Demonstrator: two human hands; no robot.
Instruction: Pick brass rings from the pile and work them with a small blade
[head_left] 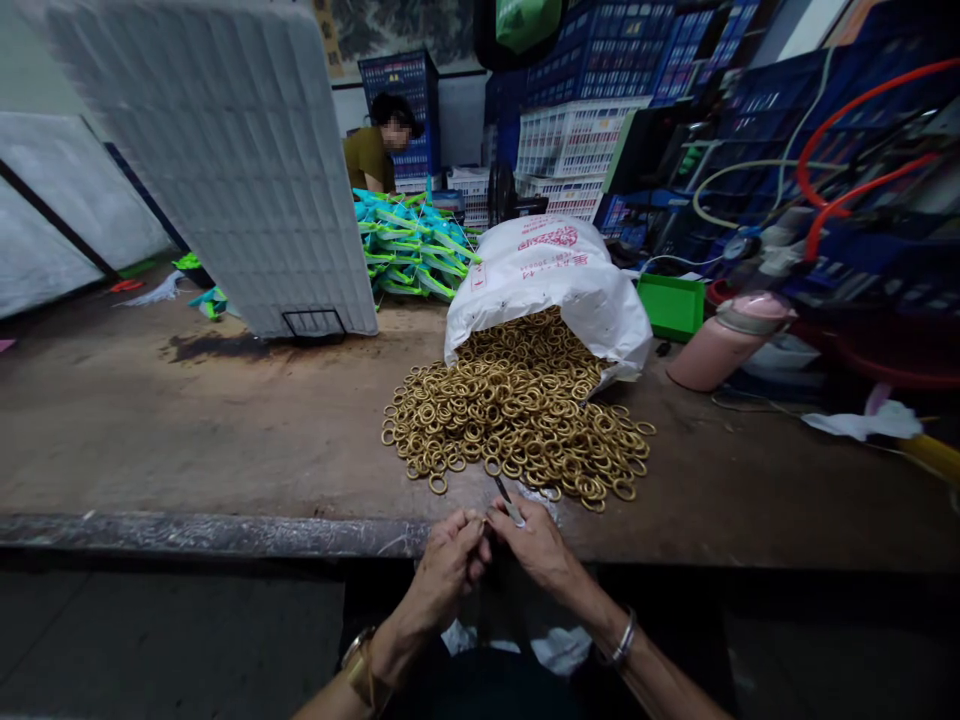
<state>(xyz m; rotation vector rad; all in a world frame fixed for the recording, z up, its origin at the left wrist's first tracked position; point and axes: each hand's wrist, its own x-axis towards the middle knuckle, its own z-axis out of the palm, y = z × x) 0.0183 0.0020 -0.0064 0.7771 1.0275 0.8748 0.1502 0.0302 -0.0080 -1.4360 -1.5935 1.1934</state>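
Rings (517, 415) lie heaped just beyond the grip. A white panel (225, 150) stands farther off, to its left; the left hand (448, 562) curls, whether pinching anything I cannot tell; the right hand (538, 542) clasps a small tool (511, 506); a pink bottle (712, 350) sits farther right.

The room is dim and cool here, with a soft light that seems to fall from above, brightest on the white sack (555, 275) at the centre and making small dull glints on the gold rings (510, 420) spilled below it. Shadow swallows the floor (150, 640) along the bottom of the frame and thickens towards the right edge, where the blue crates (757, 105) turn murky and soft. The wide view stretches and tilts the pale panel (240, 180) at upper left, while a blocky mosaic hides the face of the person (364, 155) at upper centre.
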